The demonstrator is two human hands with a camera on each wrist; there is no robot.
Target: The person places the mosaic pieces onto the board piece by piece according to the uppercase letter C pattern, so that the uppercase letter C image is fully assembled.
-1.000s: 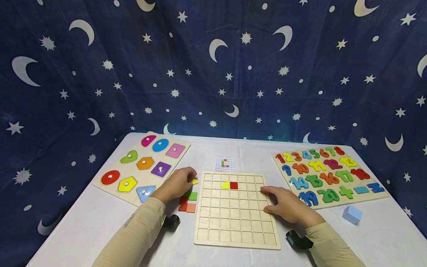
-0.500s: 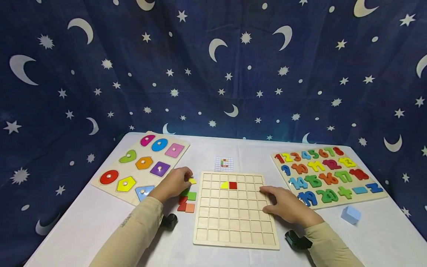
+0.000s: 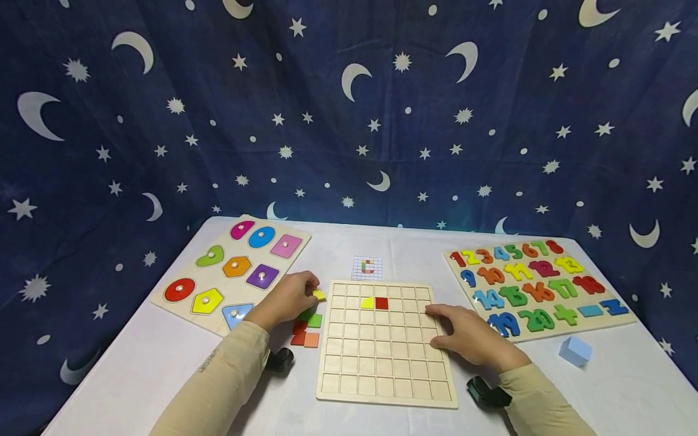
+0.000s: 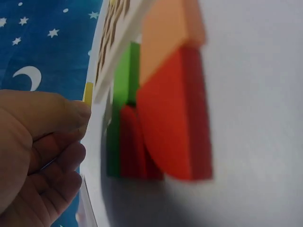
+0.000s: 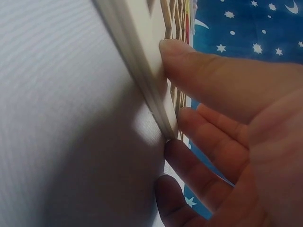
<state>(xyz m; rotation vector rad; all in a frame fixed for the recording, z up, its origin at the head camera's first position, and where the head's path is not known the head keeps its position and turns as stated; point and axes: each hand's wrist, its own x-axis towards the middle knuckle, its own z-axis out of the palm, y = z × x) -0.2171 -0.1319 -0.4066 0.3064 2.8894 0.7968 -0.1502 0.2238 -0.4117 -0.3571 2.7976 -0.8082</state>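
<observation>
My left hand [image 3: 291, 297] pinches a yellow tile [image 3: 319, 295] between thumb and fingertips, just left of the wooden grid board [image 3: 387, 402]. In the left wrist view only a thin edge of that yellow tile [image 4: 88, 93] shows past the thumb. On the board a yellow quarter-round tile [image 3: 368, 302] sits beside a red square tile [image 3: 382, 303] in the second row. My right hand [image 3: 469, 333] rests at the board's right edge, thumb and fingers spread. In the right wrist view the thumb lies on the rim of the board [image 5: 154, 71].
Loose green [image 3: 314, 321], red [image 3: 297, 339] and orange [image 3: 311, 340] tiles lie below my left hand. A printed pattern card [image 3: 368, 267] is behind the board. A shape puzzle [image 3: 222, 287] stands left, a number puzzle [image 3: 469, 257] right, near a light blue block [image 3: 575, 351].
My left hand shifts only slightly near the tile pile, and the yellow tile shows a little more beyond its fingertips. The right hand stays at the board's edge.
</observation>
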